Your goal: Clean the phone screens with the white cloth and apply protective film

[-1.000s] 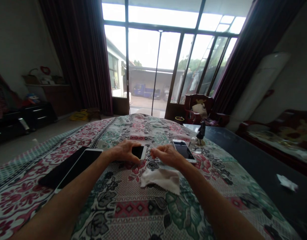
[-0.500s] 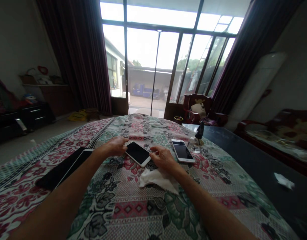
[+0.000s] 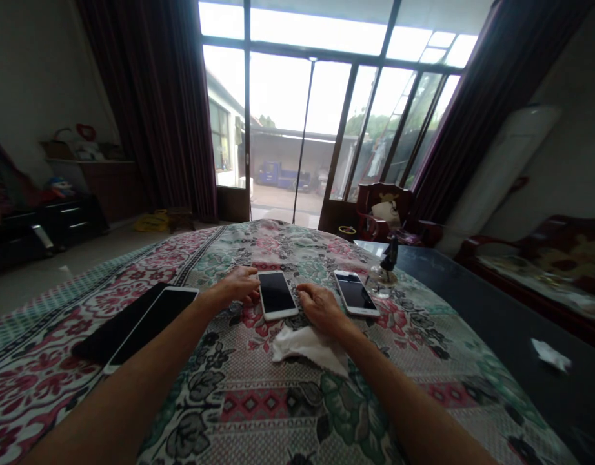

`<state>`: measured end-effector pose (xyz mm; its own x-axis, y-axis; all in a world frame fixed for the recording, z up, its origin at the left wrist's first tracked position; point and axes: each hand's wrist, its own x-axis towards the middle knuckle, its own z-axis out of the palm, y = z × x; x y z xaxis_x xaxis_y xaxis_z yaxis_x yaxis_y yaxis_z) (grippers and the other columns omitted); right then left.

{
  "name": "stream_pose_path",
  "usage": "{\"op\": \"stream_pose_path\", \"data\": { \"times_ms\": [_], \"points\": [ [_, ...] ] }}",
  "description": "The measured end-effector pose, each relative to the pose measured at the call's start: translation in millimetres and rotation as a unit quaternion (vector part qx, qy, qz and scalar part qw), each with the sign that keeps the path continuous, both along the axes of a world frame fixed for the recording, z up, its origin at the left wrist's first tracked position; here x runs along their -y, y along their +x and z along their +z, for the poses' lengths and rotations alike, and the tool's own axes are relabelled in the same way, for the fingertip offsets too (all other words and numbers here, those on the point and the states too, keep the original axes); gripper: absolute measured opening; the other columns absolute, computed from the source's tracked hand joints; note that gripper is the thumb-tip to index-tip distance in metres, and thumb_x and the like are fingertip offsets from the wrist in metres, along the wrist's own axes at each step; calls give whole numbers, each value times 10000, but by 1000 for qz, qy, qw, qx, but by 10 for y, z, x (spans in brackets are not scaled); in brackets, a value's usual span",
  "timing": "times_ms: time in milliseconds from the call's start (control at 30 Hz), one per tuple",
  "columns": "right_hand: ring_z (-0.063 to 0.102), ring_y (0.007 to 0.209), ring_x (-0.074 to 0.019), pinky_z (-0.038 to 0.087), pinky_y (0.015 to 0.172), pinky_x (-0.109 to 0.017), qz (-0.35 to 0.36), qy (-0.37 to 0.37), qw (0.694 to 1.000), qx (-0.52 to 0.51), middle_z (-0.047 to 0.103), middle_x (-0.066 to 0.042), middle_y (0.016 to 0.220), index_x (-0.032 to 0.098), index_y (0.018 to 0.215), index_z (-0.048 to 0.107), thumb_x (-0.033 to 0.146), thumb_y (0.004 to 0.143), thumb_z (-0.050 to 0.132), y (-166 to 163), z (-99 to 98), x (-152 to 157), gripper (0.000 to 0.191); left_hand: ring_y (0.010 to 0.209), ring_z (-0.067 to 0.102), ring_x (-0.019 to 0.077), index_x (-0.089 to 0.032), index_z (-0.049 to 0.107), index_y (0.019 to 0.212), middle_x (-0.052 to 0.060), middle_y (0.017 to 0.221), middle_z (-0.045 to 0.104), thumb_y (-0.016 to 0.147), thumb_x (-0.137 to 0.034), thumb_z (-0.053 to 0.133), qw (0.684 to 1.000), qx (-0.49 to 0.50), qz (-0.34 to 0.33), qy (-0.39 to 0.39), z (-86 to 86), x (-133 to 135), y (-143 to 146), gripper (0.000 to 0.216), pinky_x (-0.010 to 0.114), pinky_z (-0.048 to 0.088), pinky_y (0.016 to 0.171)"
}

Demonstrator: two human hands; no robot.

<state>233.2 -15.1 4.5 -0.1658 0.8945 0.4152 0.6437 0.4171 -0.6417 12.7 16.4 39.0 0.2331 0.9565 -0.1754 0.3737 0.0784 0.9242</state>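
Observation:
A white phone (image 3: 277, 294) lies face up and flat on the flowered cloth (image 3: 259, 400), between my two hands. My left hand (image 3: 238, 285) rests at its left edge with curled fingers touching it. My right hand (image 3: 317, 305) lies on the cloth at the phone's right edge, its fingers bent and low. Just under my right wrist sits a crumpled white wipe (image 3: 311, 345). A second white phone (image 3: 356, 292) lies to the right of my right hand.
Two larger dark-screened devices (image 3: 137, 323) lie at the left under my left forearm. A small dark figurine on a glass base (image 3: 387, 261) stands beyond the right phone. A dark table (image 3: 510, 323) with a scrap of white paper (image 3: 549, 354) adjoins on the right.
The middle phone was held up in my left hand, then turned and laid down flat and straight between my hands. Both hands have sunk onto the cloth beside it.

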Motion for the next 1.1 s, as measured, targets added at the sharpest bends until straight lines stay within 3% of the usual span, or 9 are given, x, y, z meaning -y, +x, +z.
{"op": "stream_pose_path", "data": {
  "times_ms": [167, 367, 467, 567, 767, 933, 1100],
  "points": [
    [679, 788, -191, 512, 703, -297, 25, -31, 998, -50, 743, -59, 857, 229, 865, 729, 123, 783, 512, -23, -52, -29, 255, 629, 642, 151, -131, 676, 945, 51, 735, 700, 621, -186, 632, 998, 53, 9, -11, -51, 45, 121, 332, 230, 445, 558],
    [679, 763, -189, 530, 638, -294, 59, -171, 966, -183, 725, -94, 936, 167, 1073, 667, 125, 698, 566, -33, -5, -9, 391, 709, 679, 163, -124, 696, 874, 66, 819, 725, 613, -116, 697, 980, 196, 28, -17, -155, 55, 275, 262, 246, 524, 661],
    [665, 849, -194, 533, 703, -294, 39, -166, 971, -170, 685, -111, 1081, 160, 1140, 637, 125, 617, 638, -27, -7, -13, 525, 754, 700, 187, -119, 698, 878, 79, 815, 731, 626, -51, 692, 967, 234, 85, -51, -195, 13, 294, 261, 262, 558, 704],
    [651, 854, -197, 530, 729, -307, 18, -169, 973, -158, 676, -106, 1087, 160, 1173, 627, 157, 601, 676, -26, -63, -46, 574, 796, 710, 198, -120, 698, 853, 84, 818, 737, 646, -3, 672, 957, 264, 96, -70, -219, -31, 290, 240, 239, 572, 693],
    [640, 821, -191, 532, 735, -319, 10, -128, 984, -126, 691, -68, 1005, 197, 1156, 646, 200, 609, 727, -14, -65, -40, 553, 595, 684, 160, -128, 688, 840, 43, 689, 714, 628, 42, 635, 958, 242, 137, -74, -200, -26, 287, 277, 212, 568, 551],
    [647, 836, -189, 541, 747, -318, 13, -75, 991, -108, 699, -50, 993, 228, 1149, 649, 207, 647, 726, 160, 102, 111, 508, 599, 665, 148, -129, 700, 840, 39, 731, 717, 609, -30, 660, 962, 254, 94, -17, -86, 15, 446, 254, 207, 538, 547],
    [656, 905, -200, 544, 813, -337, -3, -56, 988, -145, 687, -81, 1073, 184, 1150, 633, 220, 678, 698, 613, 143, 342, 478, 647, 646, 141, -144, 707, 869, 33, 742, 712, 610, -73, 625, 973, 227, 35, -9, -21, 1, 936, 281, 197, 479, 546]
  ]
}}
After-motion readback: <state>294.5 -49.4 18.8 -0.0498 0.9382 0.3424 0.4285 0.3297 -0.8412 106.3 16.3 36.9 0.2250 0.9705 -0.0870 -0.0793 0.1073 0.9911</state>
